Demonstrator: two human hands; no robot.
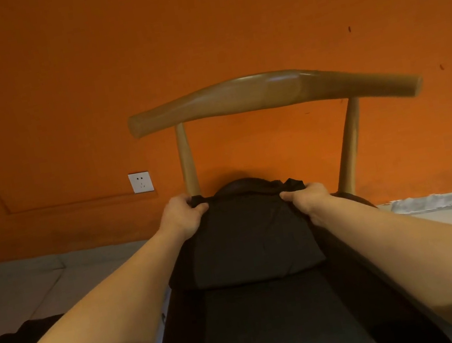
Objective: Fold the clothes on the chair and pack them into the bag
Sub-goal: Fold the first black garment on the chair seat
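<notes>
two bare forearms (95,330) reach out over a dark garment (254,236) lying on the chair (265,91).
the left hand (183,216) pinches the garment's far left corner, fingers curled round the cloth, and the right hand (308,199) pinches the far right corner likewise. the doubled-over layer lies on the seat below the wooden backrest. a white socket (141,182) sits on the orange wall.

Left hand (182,216) and right hand (308,198) each pinch a far corner of the dark garment (253,239) on the chair (271,90).
</notes>
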